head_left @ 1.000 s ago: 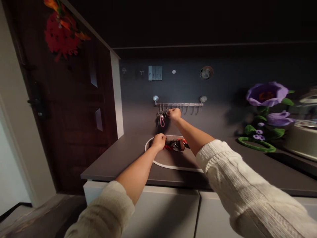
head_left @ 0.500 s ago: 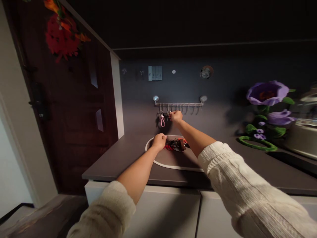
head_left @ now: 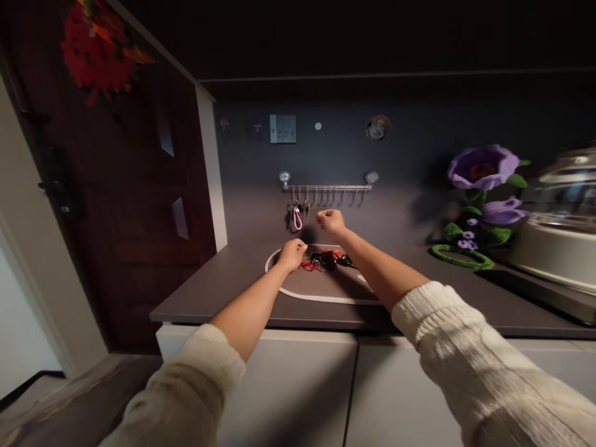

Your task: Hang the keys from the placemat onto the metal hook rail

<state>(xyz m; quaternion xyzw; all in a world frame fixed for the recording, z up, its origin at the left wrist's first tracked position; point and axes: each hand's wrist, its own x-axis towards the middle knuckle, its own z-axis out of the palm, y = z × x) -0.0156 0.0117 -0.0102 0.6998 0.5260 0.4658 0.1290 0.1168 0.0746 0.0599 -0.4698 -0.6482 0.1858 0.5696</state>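
My right hand [head_left: 330,221], its fingers loosely curled, is just below and right of a set of keys [head_left: 305,209] hanging on the hook rail [head_left: 333,187]. No object shows in it. A pink loop strap [head_left: 297,218] with a metal ring hangs beside those keys at the rail's left end. My left hand [head_left: 292,253] is closed, thumb against fingers, over the left part of a white-rimmed oval tray [head_left: 321,300]. Whether it holds anything is hidden. A pile of dark and red keys and trinkets [head_left: 329,259] lies on the tray, right of my left hand.
Purple artificial flowers [head_left: 484,167] with a green base stand right on the counter [head_left: 209,288]. Beyond them is a cream appliance with a clear dome [head_left: 554,242]. A dark red door [head_left: 139,211] is at the left. White cabinet fronts [head_left: 288,385] lie below.
My right hand has let go of the hanging keys and drawn back from the rail, down and right. The left hand stays over the tray. The view has shifted slightly.
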